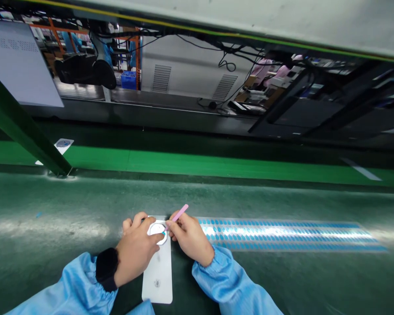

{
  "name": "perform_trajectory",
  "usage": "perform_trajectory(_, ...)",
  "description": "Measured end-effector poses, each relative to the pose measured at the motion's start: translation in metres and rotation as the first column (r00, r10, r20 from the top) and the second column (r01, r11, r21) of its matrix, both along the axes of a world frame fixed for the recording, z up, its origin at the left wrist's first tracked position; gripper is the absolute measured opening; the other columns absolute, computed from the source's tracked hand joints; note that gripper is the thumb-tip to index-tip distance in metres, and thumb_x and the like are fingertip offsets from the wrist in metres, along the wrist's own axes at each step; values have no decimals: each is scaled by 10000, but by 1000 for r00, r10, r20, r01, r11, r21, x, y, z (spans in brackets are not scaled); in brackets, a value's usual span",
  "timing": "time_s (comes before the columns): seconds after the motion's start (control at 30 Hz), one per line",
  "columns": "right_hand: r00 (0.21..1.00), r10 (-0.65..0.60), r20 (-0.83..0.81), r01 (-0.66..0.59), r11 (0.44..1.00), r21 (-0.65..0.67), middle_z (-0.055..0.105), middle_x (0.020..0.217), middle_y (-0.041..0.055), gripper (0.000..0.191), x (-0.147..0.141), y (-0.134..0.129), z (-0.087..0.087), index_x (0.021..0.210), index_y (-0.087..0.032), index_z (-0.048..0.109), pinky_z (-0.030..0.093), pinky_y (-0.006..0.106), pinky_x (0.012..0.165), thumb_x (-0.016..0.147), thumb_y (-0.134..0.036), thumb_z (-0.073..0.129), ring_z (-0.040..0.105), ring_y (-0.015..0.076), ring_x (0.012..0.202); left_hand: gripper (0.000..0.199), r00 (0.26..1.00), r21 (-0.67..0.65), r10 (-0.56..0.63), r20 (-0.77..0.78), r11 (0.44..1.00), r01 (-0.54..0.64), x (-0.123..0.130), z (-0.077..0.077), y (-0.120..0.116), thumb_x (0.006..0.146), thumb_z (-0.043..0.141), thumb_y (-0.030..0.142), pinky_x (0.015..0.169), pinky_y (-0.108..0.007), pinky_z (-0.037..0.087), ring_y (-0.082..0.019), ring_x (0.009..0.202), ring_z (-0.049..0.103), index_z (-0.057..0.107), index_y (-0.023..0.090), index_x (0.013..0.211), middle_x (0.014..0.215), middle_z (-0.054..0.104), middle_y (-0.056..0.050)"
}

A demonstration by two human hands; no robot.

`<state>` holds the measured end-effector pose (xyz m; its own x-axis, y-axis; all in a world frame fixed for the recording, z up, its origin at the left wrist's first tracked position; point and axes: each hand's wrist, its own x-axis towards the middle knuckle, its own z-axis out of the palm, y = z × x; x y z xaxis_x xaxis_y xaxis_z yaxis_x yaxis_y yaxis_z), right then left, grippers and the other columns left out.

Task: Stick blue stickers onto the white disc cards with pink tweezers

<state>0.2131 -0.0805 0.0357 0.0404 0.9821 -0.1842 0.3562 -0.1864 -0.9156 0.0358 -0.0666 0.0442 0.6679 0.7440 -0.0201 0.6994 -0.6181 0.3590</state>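
Observation:
My left hand (137, 250) presses a small round white part (157, 231) down onto the top end of a long white card (158, 275) lying on the green bench. My right hand (189, 236) holds a thin pink stick (178, 215) like a pen, its tip touching the right side of the round part. Both arms wear light blue sleeves, and a black band sits on my left wrist.
A long glossy sheet of small blue dot stickers (289, 235) lies to the right of my hands. A green conveyor belt (197, 164) runs across behind, with a white card and part (63, 144) on it at left. A slanted green post (22, 131) stands at left.

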Motion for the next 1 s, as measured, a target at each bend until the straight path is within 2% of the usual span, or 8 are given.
perform_trajectory(0.17, 991, -87, -104, 88, 996, 6, 599, 551, -14, 231, 8, 2, 4, 758, -206, 512, 481, 243, 463, 774, -433, 553, 582, 138, 467, 171, 1000, 2, 14, -24, 1000, -14, 0, 1, -1, 825, 653, 295, 799, -419, 307, -284, 1126, 382, 642, 360, 983, 1206, 556, 2)
perform_trajectory(0.3, 979, -199, -43, 204, 955, 214, 603, 596, 7, 205, 20, 2, 13, 731, -205, 502, 495, 258, 531, 815, -391, 521, 594, 146, 544, 191, 999, 12, 25, -38, 1000, -24, 0, 0, -2, 841, 633, 286, 808, -424, 310, -288, 1140, 382, 637, 369, 1012, 1227, 542, -10)
perform_trajectory(0.37, 984, -170, 63, 136, 923, 360, 610, 670, 30, 178, 22, -2, 17, 700, -201, 512, 495, 263, 600, 848, -288, 466, 603, 150, 637, 188, 999, 18, 28, -43, 999, -27, 0, -1, -3, 848, 623, 282, 809, -426, 314, -289, 1138, 386, 639, 366, 1017, 1232, 539, -14)
perform_trajectory(0.43, 976, -74, 205, -25, 895, 444, 619, 755, 48, 182, 18, -8, 18, 715, -192, 549, 493, 270, 674, 840, -177, 418, 604, 155, 728, 189, 999, 21, 30, -40, 999, -29, 0, -1, -3, 844, 630, 276, 815, -428, 318, -290, 1141, 389, 644, 356, 1015, 1228, 543, -20)
perform_trajectory(0.57, 851, 170, 497, -343, 896, 280, 621, 849, 47, 247, 4, -23, 12, 822, -194, 644, 486, 258, 696, 776, -81, 429, 608, 151, 752, 174, 999, 18, 36, -14, 999, -36, 0, -3, -1, 818, 669, 260, 817, -428, 326, -290, 1144, 399, 660, 331, 976, 1204, 564, -29)
perform_trajectory(0.67, 707, 237, 666, -398, 912, 98, 618, 866, 39, 233, -6, -31, 7, 891, -214, 671, 479, 262, 669, 807, -120, 475, 616, 158, 729, 151, 999, 11, 39, 3, 999, -39, 0, -4, 1, 812, 676, 257, 819, -433, 330, -289, 1138, 411, 658, 309, 953, 1203, 578, -32)
perform_trajectory(0.87, 553, 212, 806, -393, 919, 27, 629, 933, 47, 246, -15, -36, 8, 1071, -228, 629, 470, 269, 627, 863, -199, 501, 632, 169, 722, 256, 997, -83, 77, -19, 994, -78, 1, 0, 5, 782, 687, 219, 870, -432, 334, -271, 1148, 426, 590, 222, 1019, 1208, 592, -50)
perform_trajectory(1.0, 502, 109, 858, -429, 893, 138, 629, 831, 29, 148, -17, -37, 2, 946, -206, 630, 433, 273, 524, 823, -175, 552, 594, 161, 598, 264, 994, -116, 97, -58, 988, -103, 6, 9, 7, 803, 645, 214, 884, -427, 336, -269, 1165, 426, 579, 208, 1059, 1213, 590, -65)
